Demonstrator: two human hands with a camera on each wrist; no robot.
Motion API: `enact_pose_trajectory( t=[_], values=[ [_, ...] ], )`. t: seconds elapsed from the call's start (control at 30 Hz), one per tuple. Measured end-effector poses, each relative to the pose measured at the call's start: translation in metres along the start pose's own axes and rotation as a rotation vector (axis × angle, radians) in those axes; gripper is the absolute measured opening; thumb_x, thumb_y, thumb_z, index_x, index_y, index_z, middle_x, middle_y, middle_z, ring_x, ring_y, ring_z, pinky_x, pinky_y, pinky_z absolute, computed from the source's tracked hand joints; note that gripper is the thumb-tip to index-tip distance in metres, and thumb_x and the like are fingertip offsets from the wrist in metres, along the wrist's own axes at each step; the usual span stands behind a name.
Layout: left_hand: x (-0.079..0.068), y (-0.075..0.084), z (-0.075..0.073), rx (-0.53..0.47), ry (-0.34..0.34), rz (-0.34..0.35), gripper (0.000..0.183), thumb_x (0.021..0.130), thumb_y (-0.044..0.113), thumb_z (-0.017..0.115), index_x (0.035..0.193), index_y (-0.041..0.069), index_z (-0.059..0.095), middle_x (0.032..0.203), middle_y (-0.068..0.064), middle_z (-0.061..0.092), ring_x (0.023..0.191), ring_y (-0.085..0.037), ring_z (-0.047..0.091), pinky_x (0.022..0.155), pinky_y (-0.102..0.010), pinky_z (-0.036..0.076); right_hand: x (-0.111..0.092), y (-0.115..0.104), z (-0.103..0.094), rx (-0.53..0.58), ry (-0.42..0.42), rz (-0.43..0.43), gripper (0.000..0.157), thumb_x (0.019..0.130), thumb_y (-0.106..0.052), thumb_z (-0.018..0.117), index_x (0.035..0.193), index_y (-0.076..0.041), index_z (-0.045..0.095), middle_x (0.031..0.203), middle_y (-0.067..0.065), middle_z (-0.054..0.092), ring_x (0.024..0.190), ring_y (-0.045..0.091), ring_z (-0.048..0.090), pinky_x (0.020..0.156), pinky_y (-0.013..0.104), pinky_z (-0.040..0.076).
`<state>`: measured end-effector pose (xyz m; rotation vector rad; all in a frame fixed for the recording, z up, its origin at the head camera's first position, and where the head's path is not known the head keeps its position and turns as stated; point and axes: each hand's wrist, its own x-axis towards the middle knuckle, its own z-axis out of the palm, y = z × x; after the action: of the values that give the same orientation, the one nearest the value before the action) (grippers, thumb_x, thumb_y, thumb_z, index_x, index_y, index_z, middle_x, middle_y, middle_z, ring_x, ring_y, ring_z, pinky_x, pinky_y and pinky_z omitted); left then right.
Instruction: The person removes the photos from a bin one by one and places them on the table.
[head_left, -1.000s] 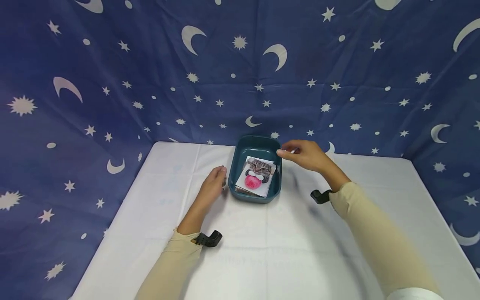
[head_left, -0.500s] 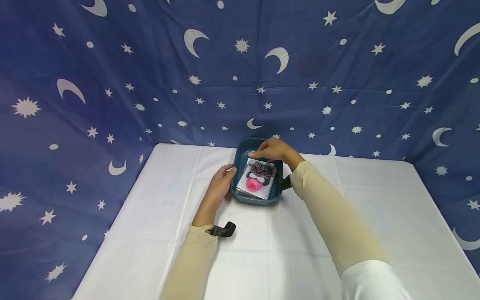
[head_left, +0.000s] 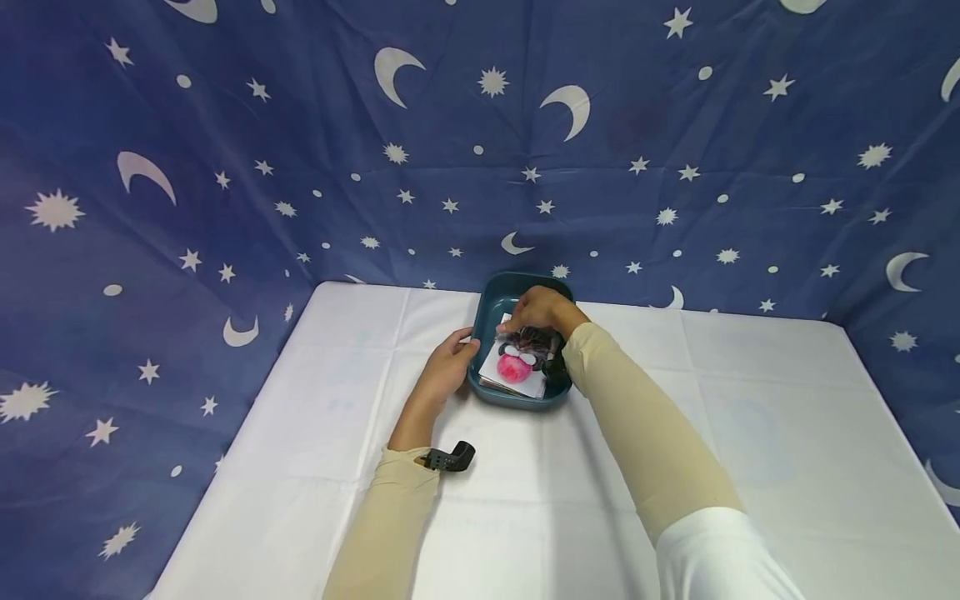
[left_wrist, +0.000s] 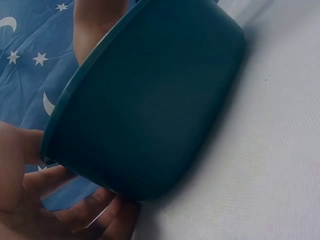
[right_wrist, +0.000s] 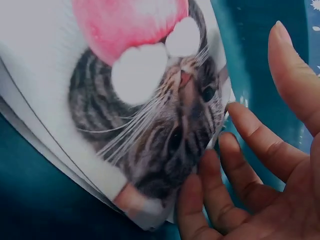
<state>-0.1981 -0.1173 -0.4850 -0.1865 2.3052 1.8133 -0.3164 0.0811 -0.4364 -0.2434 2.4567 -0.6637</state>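
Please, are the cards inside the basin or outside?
Inside: the head view shows the cards lying within the walls of the basin.

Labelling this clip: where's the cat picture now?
In the head view, near centre, the cat picture tops the stack inside the teal tub, beside the right hand.

**White cloth (head_left: pixel 750 433) and a starry backdrop (head_left: pixel 450 125)**

The cloth covers the table (head_left: pixel 285 433), with a fold crease (head_left: pixel 392 348) just left of my left hand (head_left: pixel 445 364). Beyond my right hand (head_left: pixel 543 308) hangs the backdrop, dark blue with pale moons (head_left: pixel 582 108), stars (head_left: pixel 678 23), sunbursts (head_left: pixel 493 82) and dots (head_left: pixel 183 81). It also flanks the table, well out from either hand.
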Motion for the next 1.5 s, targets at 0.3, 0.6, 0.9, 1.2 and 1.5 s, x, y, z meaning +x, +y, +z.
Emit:
enact_pose_trajectory(
  t=[0.3, 0.6, 0.9, 1.2, 1.5],
  values=[
    [-0.002, 0.001, 0.002, -0.014, 0.006, 0.004, 0.045, 0.106, 0.033, 0.053, 0.149, 0.019, 0.053, 0.130, -0.017, 0.065, 0.119, -0.031, 0.063, 0.104, -0.048, 0.048, 0.005, 0.000, 0.009, 0.075, -0.002, -0.021, 0.045, 0.082, -0.045, 0.085, 0.108, -0.009, 0.076, 0.113, 0.007, 0.071, 0.103, 0.023, 0.061, 0.099, 0.042, 0.053],
    [-0.001, -0.001, 0.003, -0.032, -0.009, -0.002, 0.047, 0.106, 0.035, 0.054, 0.151, 0.022, 0.050, 0.133, -0.016, 0.063, 0.121, -0.031, 0.062, 0.106, -0.049, 0.047, -0.001, -0.003, 0.009, 0.051, -0.009, -0.109, 0.032, 0.086, -0.036, 0.083, 0.103, -0.009, 0.079, 0.111, 0.006, 0.074, 0.104, 0.022, 0.063, 0.102, 0.042, 0.052],
    [0.000, 0.000, 0.003, -0.033, -0.008, -0.021, 0.048, 0.106, 0.035, 0.053, 0.152, 0.021, 0.048, 0.134, -0.016, 0.061, 0.121, -0.030, 0.061, 0.105, -0.049, 0.047, -0.018, -0.008, 0.002, 0.097, -0.045, -0.151, 0.019, 0.087, -0.010, 0.079, 0.106, -0.014, 0.078, 0.105, 0.004, 0.070, 0.099, 0.021, 0.061, 0.083, 0.038, 0.058],
    [0.001, 0.001, 0.002, -0.032, -0.010, -0.028, 0.049, 0.106, 0.035, 0.053, 0.153, 0.022, 0.047, 0.136, -0.017, 0.061, 0.123, -0.033, 0.061, 0.108, -0.051, 0.045, -0.038, -0.011, -0.007, 0.188, -0.035, -0.161, 0.038, 0.086, -0.001, 0.077, 0.122, -0.014, 0.072, 0.100, 0.008, 0.072, 0.095, 0.023, 0.064, 0.085, 0.035, 0.054],
    [0.001, 0.000, 0.003, -0.039, -0.008, -0.035, 0.048, 0.106, 0.035, 0.053, 0.153, 0.024, 0.047, 0.136, -0.015, 0.060, 0.123, -0.032, 0.061, 0.108, -0.050, 0.046, -0.040, 0.001, -0.003, 0.201, 0.014, -0.204, 0.025, 0.090, -0.011, 0.079, 0.114, -0.014, 0.071, 0.095, 0.008, 0.074, 0.087, 0.022, 0.063, 0.070, 0.032, 0.051]
  ],
)
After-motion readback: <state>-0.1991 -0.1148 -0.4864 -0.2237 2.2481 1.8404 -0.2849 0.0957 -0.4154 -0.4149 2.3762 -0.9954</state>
